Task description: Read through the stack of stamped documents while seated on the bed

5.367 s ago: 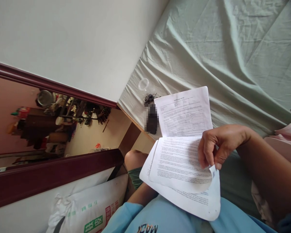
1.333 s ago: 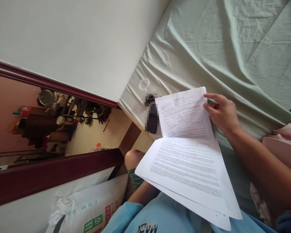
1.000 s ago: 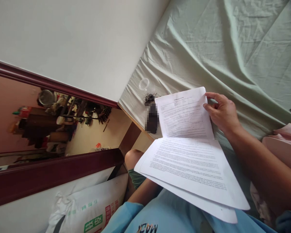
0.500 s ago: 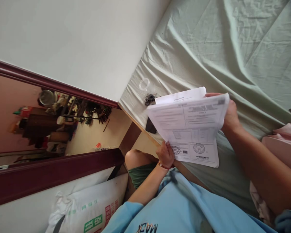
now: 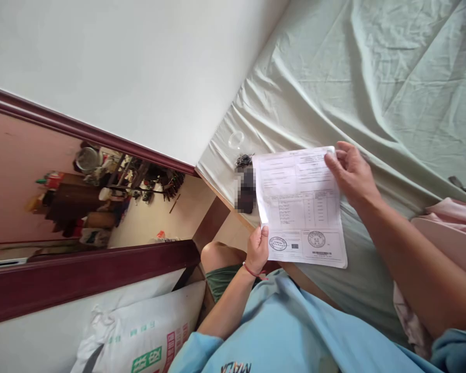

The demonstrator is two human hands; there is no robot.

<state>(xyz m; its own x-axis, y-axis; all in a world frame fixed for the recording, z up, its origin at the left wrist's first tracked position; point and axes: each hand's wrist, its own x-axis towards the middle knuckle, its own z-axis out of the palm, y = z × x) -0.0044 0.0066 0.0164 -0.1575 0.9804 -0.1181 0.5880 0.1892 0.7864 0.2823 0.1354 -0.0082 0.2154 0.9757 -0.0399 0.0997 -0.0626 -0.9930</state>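
A stack of white printed sheets [image 5: 301, 204], with round stamps near its lower edge, lies squared up on the pale green bedsheet [image 5: 373, 77]. My left hand [image 5: 257, 249], with a red cord at the wrist, grips the stack's lower left corner. My right hand [image 5: 351, 171] pinches the upper right corner. Both hands hold the sheets flat at the bed's edge, above my lap in a light blue shirt.
A dark blurred object [image 5: 246, 189], a bunch of keys [image 5: 243, 159] and a clear ring [image 5: 236, 139] lie on the bed left of the sheets. Pink cloth [image 5: 446, 228] sits at the right. A white printed sack [image 5: 140, 331] stands by the maroon door frame [image 5: 85, 269].
The loose pages that lay open on my lap have been folded up onto the sheet on the bed. My left hand has come into view at the stack's lower corner.
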